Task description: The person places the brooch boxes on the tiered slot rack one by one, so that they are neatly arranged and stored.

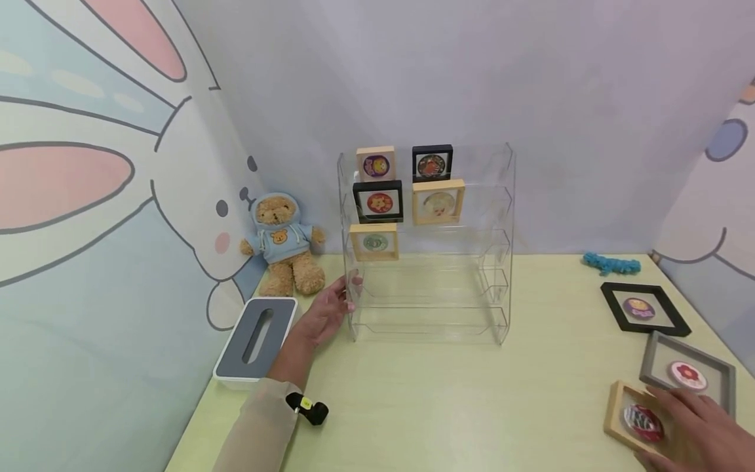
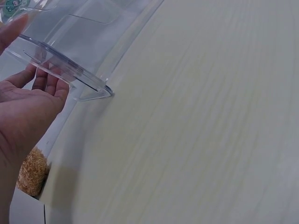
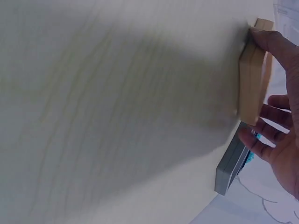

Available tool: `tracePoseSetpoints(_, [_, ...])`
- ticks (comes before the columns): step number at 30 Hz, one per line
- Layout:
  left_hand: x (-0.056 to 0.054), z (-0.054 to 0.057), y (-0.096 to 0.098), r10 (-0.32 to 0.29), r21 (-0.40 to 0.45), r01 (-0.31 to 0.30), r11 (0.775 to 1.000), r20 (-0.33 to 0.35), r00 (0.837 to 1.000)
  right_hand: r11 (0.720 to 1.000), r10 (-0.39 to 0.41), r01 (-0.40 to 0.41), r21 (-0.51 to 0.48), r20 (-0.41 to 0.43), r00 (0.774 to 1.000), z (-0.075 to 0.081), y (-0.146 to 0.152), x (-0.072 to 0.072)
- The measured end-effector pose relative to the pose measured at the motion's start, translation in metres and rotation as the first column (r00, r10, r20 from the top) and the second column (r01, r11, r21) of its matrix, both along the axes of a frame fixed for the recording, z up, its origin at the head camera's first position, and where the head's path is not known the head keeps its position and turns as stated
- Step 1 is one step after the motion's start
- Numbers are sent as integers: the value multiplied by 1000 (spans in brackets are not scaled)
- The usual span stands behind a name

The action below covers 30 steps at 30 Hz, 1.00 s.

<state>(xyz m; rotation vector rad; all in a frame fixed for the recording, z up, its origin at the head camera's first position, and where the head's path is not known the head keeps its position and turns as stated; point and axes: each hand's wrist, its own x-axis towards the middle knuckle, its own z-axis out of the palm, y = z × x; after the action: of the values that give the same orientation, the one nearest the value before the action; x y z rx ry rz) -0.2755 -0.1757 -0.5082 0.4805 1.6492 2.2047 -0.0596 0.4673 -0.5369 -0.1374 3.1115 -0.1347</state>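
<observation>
A clear acrylic tiered rack [image 1: 433, 307] stands on the pale table. My left hand [image 1: 324, 316] grips its left side panel low down, thumb on one side and fingers on the other. At the near right, my right hand [image 1: 704, 426] holds a light wooden frame [image 1: 641, 421] with a red, black and white round badge inside. In the right wrist view, the thumb presses one end of that wooden frame [image 3: 252, 81] and fingertips lie at the other end. Beside it are a grey frame [image 1: 651, 357] with a red flower badge and a black frame [image 1: 616, 308] with a purple-yellow badge.
Several small framed badges, including a black frame [image 1: 378, 202] and a wooden frame [image 1: 374, 242], sit on the rack's upper tiers. Left of it are a teddy bear [image 1: 286, 242] in blue and a tissue box [image 1: 236, 354]. A blue fuzzy item [image 1: 612, 264] lies back right.
</observation>
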Motion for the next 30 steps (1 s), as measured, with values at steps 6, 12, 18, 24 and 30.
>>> tracePoseSetpoints(6, [-1, 0, -2, -2, 19, 2, 1000, -11, 1000, 981, 72, -139, -133, -420, 905, 33, -10, -23])
tracePoseSetpoints(12, [-1, -3, -3, 4, 18, -4, 1000, -11, 1000, 940, 194, -334, -74, -690, 698, 60, -18, -50])
tracePoseSetpoints(18, [1, 1, 2, 19, 14, -19, 1000, 14, 1000, 935, 221, -352, -45, -705, 674, 76, -25, -62])
tracePoseSetpoints(24, [0, 2, 1, 29, 23, -29, 999, 17, 999, 912, 285, -411, 5, -728, 624, 94, -34, -74])
tracePoseSetpoints(30, [1, 1, 2, 31, 13, -31, 999, 24, 999, 894, 355, -439, 87, -736, 577, 114, -45, -90])
